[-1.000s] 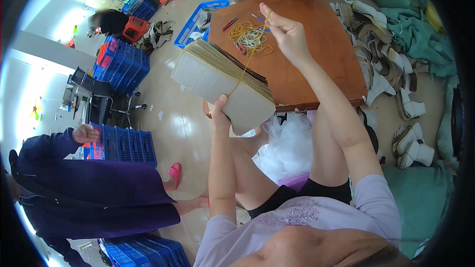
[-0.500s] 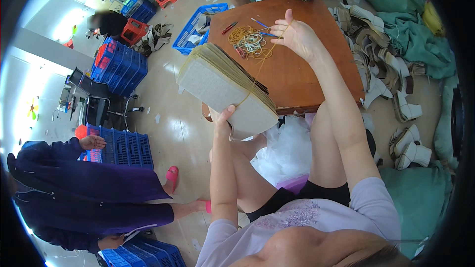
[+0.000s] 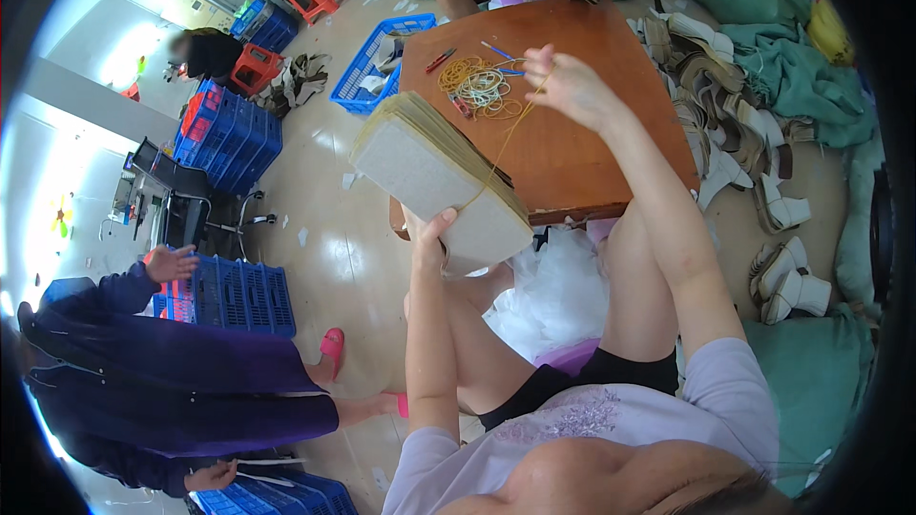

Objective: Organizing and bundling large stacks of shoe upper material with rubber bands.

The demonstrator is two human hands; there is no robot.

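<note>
My left hand (image 3: 431, 236) is closed on the lower edge of a thick stack of cut sheets (image 3: 420, 172), its thumb on the pale top face. The stack tilts over the table's near left corner. A thin yellow rubber band (image 3: 512, 133) runs across the stack and stretches up to my right hand (image 3: 571, 88). The fingers of my right hand are bent round the band, pulling it away from the stack. Beyond the stack, a heap of loose yellow and white rubber bands (image 3: 477, 88) lies on the brown table (image 3: 601, 148).
Red-handled snips (image 3: 440, 60) and a blue pen (image 3: 497, 50) lie on the table. A blue basket (image 3: 355, 76) stands at its left. White shoe parts (image 3: 725, 124) are piled at right. One person sits opposite; another, in dark clothes (image 3: 181, 353), stands at left.
My right hand's fingers have curled in more round the band. The stack has shifted slightly. At left, the standing person's hand has risen.
</note>
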